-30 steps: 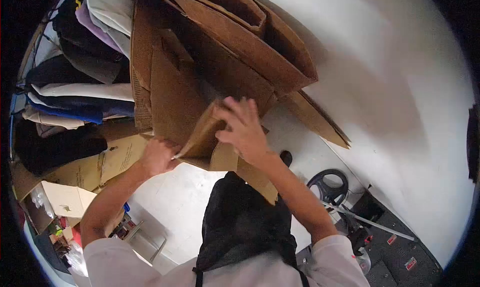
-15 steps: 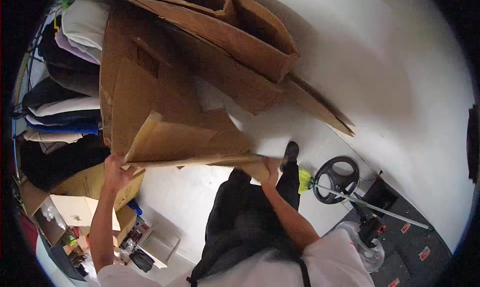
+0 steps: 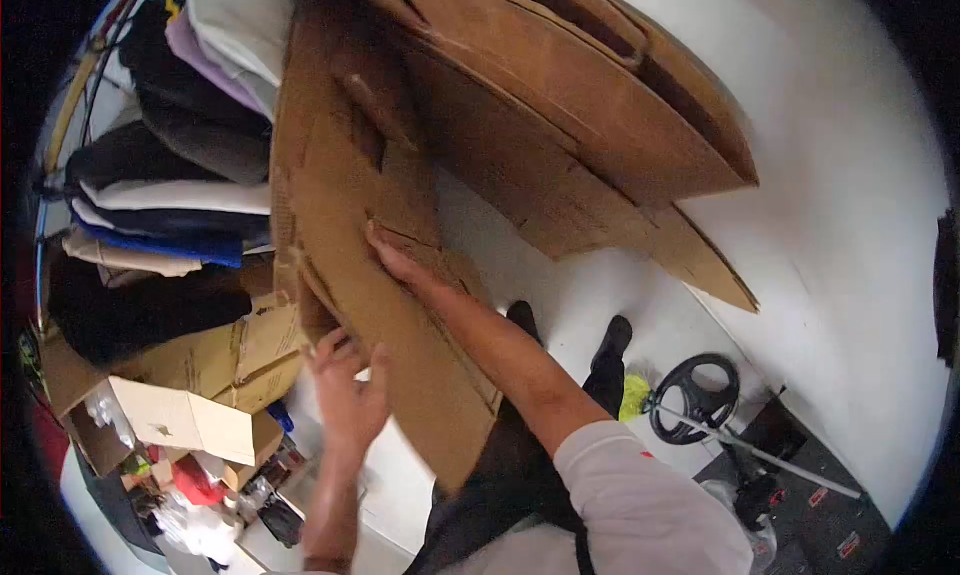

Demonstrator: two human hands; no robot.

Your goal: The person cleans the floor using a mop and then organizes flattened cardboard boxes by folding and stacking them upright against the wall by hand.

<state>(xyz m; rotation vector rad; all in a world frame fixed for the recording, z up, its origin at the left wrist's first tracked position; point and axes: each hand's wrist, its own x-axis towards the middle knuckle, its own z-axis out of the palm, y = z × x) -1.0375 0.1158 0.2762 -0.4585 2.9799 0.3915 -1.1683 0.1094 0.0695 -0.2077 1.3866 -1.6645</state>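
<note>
A large brown cardboard box [image 3: 350,185], partly flattened with loose flaps, stands tilted in front of me. My right hand [image 3: 398,259] reaches across its long near panel and grips at a fold; some of its fingers are hidden. Close to the box's lower left edge is my left hand [image 3: 348,383], open, with its fingers apart and the fingertips at the cardboard. The long panel slants down towards my legs. Folded cardboard [image 3: 600,105] rises on the far right side against the white wall.
Clothes [image 3: 170,165] hang along the left. Below them stand an opened carton [image 3: 185,415] and piled small goods. At the right are a black steering wheel [image 3: 697,398], a mop's pale pole [image 3: 770,451] and dark mats [image 3: 830,515]. My shoes [image 3: 612,340] are on the white floor.
Both hands have left the near flap edge. The right hand has moved up and left onto the panel, and the left hand has opened and shifted right. The near panel now slopes down towards me.
</note>
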